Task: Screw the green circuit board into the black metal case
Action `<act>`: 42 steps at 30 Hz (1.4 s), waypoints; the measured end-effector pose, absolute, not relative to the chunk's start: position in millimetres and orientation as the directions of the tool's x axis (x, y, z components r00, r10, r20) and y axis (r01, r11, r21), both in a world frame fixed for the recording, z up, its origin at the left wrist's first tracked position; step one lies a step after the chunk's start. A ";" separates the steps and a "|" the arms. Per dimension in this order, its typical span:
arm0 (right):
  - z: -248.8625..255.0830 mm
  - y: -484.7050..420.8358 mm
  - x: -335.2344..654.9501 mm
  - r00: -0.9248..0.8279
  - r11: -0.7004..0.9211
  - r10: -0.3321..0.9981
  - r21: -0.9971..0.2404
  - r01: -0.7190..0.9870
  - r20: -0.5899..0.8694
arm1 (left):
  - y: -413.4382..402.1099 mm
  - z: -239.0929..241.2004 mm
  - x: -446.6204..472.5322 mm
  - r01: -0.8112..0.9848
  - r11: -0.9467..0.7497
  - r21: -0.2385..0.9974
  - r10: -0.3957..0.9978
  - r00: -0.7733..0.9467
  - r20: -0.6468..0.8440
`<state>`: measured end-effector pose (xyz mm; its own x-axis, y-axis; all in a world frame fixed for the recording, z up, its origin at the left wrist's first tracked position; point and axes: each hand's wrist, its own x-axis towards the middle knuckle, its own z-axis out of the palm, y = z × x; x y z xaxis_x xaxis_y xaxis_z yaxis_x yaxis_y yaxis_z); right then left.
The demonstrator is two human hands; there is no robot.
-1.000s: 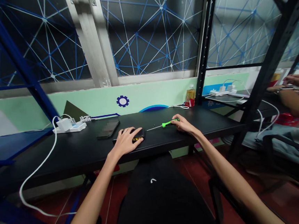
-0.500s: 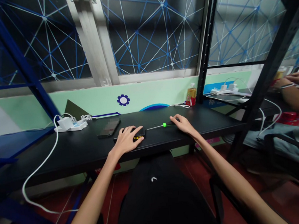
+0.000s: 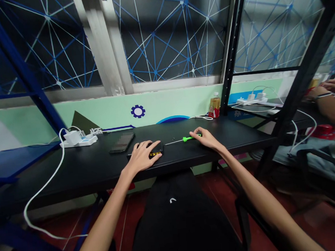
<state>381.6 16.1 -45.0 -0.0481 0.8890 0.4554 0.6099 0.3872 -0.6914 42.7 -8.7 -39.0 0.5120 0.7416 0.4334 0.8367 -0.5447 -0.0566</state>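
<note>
My left hand [image 3: 144, 155] lies over a flat black box [image 3: 158, 149] with yellow markings along its front side. The thumb presses the front while the other fingers spread across the top, holding it against the desk. In my right hand [image 3: 205, 138], the thumb and fingers pinch the handle of a screwdriver [image 3: 188, 138], green and black with a long thin shaft. The screwdriver lies nearly level, and its tip points left at the box's right end; whether it sits in a screw is too small to tell. Tiny dark bits [image 3: 173, 139] lie just behind the shaft.
A dark phone-like slab [image 3: 122, 142] lies on the black desk [image 3: 80, 168], left of the box. A white power strip [image 3: 80, 139] with a cable stands farther left. A drink bottle [image 3: 214, 105] stands at the back right. Another person's arm [image 3: 328, 101] is at the far right.
The screwdriver's handle has turned in my right fingers, so more of its green side shows. My left hand and the box have stayed in place.
</note>
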 end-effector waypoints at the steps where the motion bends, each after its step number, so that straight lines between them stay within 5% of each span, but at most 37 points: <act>1: -43.9 14.2 382.6 -0.067 0.400 0.891 -0.704 0.587 0.450 | -9.1 -38.3 43.1 0.838 -0.543 -0.055 0.744 0.511 0.431; 7: -45.6 10.6 382.3 -0.083 0.383 0.917 -0.801 0.460 0.391 | -10.0 -37.4 42.5 0.837 -0.545 -0.044 0.748 0.509 0.425; 13: -46.5 14.7 376.3 0.046 0.342 0.895 -0.751 0.565 0.443 | -9.2 -38.4 40.9 0.831 -0.555 -0.031 0.738 0.509 0.443; 22: -44.5 8.3 381.5 -0.126 0.340 0.940 -0.848 0.407 0.316 | -6.7 -40.3 40.1 0.828 -0.558 -0.049 0.734 0.520 0.436; 30: -47.7 17.2 377.3 -0.032 0.378 0.866 -0.610 0.696 0.500 | -4.5 -39.7 39.4 0.815 -0.578 -0.037 0.726 0.535 0.433; 38: -44.1 12.3 383.2 -0.125 0.318 0.948 -0.888 0.332 0.293 | -3.4 -41.1 38.7 0.814 -0.580 -0.026 0.726 0.531 0.437; 42: -45.7 12.8 379.6 -0.103 0.347 0.938 -0.890 0.296 0.332 | -3.0 -41.5 37.7 0.813 -0.581 -0.035 0.724 0.536 0.435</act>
<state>379.6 12.8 -45.7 -0.1031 0.9378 0.3315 0.2956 0.3471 -0.8900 37.7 -3.0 -41.5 0.5361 0.7236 0.4347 0.8129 -0.5814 -0.0346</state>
